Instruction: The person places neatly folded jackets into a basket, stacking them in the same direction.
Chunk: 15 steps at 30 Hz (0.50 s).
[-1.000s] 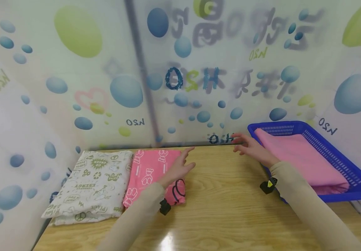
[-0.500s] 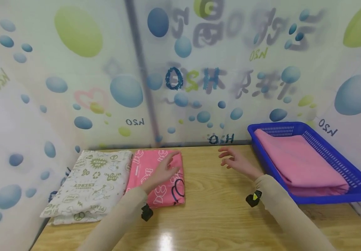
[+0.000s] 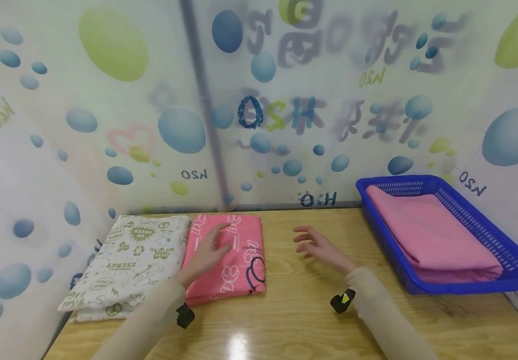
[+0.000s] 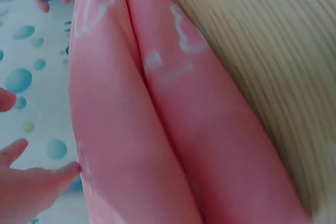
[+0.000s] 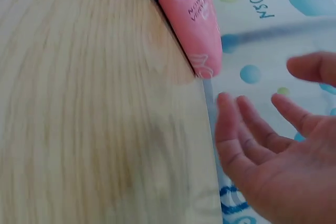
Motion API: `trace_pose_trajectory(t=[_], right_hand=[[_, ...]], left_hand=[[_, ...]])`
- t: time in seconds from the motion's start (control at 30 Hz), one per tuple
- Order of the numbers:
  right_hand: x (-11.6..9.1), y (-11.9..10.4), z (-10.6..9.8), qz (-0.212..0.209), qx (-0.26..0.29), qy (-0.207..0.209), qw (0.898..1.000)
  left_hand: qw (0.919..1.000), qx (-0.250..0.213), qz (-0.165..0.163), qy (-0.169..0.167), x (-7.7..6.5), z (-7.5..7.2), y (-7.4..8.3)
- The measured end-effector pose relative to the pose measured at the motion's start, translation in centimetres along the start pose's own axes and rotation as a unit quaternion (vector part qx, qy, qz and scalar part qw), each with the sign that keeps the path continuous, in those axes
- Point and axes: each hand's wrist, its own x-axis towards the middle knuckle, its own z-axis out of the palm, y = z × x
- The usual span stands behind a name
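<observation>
In the head view my left hand (image 3: 207, 254) hovers over a folded pink cloth (image 3: 245, 270) with white outline figures and a dark looped print. Its fingers are spread and loosely bent, holding nothing. The left wrist view shows the folded layers of that pink cloth (image 4: 131, 108) up close, with the thumb overlapping its edge. To the right of the cloth, my right hand (image 3: 324, 248) is held over bare wood, fingers relaxed and apart. The right wrist view shows this right hand (image 5: 278, 156) with nothing in its grasp.
A folded white cloth (image 3: 128, 265) with green print lies left of the pink one. At the right stands a blue plastic basket (image 3: 479, 215) with a plain pink folded cloth (image 3: 439, 235) inside. A bubble-patterned curtain (image 3: 286, 150) hangs behind the wooden table (image 3: 304, 310).
Both hands have moved left and toward the front: the left from the pink cloth's right edge to over its middle, the right away from the basket's edge. The cloths and basket stay put.
</observation>
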Motion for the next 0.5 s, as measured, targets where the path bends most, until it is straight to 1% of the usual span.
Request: trace_pose_trajectory(t=[0.1, 0.17, 0.2, 0.23, 0.33, 0.5], right_hand=[[0.3, 0.0, 1.2, 0.02, -0.004, -0.016, 1.0], [0.5, 0.0, 2.1, 0.033, -0.005, -0.022, 0.999], [0.5, 0.1, 2.5, 0.039, -0.004, -0.025, 0.999], [0.7, 0.1, 3.0, 0.04, -0.003, -0.028, 0.999], [1.2, 0.2, 4.4, 0.039, 0.004, -0.037, 0.999], [2.2, -0.1, 6.4, 0.04, 0.006, -0.033, 0.999]], left_hand=[[0.9985, 0.038, -0.02, 0.033, -0.5, -1.2, -0.2], [0.9957, 0.068, -0.029, 0.055, -0.8, -1.9, -0.7], [0.9942, 0.08, -0.035, 0.062, -0.9, -2.1, -1.0], [0.9926, 0.091, -0.048, 0.065, -1.1, -2.4, -1.4], [0.989, 0.111, -0.078, 0.059, -1.7, -3.0, -2.5], [0.9853, 0.114, -0.121, 0.038, -2.7, -3.1, -3.7]])
